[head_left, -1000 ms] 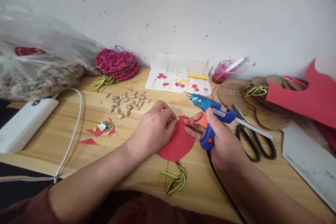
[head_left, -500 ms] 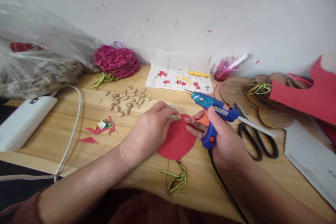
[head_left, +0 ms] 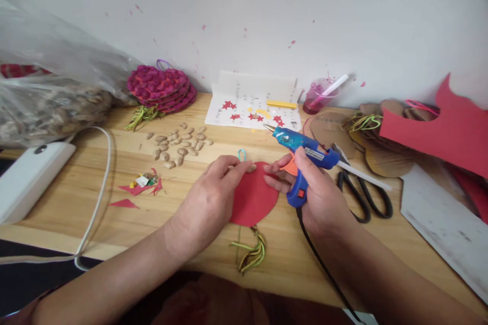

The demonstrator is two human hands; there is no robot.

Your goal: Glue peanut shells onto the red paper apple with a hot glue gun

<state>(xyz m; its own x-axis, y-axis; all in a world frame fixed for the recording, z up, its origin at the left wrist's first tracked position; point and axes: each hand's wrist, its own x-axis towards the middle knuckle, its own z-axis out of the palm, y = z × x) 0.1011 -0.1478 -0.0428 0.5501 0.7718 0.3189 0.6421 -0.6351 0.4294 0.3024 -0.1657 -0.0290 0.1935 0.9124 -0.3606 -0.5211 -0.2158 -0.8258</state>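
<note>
red card, cut as a rough disc (head_left: 253,198), lies near the middle of the front edge of the tabletop (head_left: 285,254), with a blue loop (head_left: 241,155) at its top and a yarn tassel (head_left: 253,256) below it. the left hand (head_left: 208,198) has thumb and forefinger pinched on a peanut (head_left: 251,168) at the disc's upper rim; how hard they press does not show. the right hand (head_left: 324,193) is wrapped round the handle of a glue gun (head_left: 305,147), fingers by the orange trigger, though whether it is squeezed i can't make out; the fingertips reach the disc's right side. to seat the nut well, i'd press it straight down, hold it without twisting until the glue grips, and keep the metal tip aimed, as here, towards the back edge, clear of the left fingers. scissors (head_left: 364,198) lie right of the gun, so the cord (head_left: 316,254) is best kept hanging free over the front edge. loose peanuts (head_left: 183,144) sit behind the left hand, paper scraps (head_left: 145,183) nearer the left edge.
</note>
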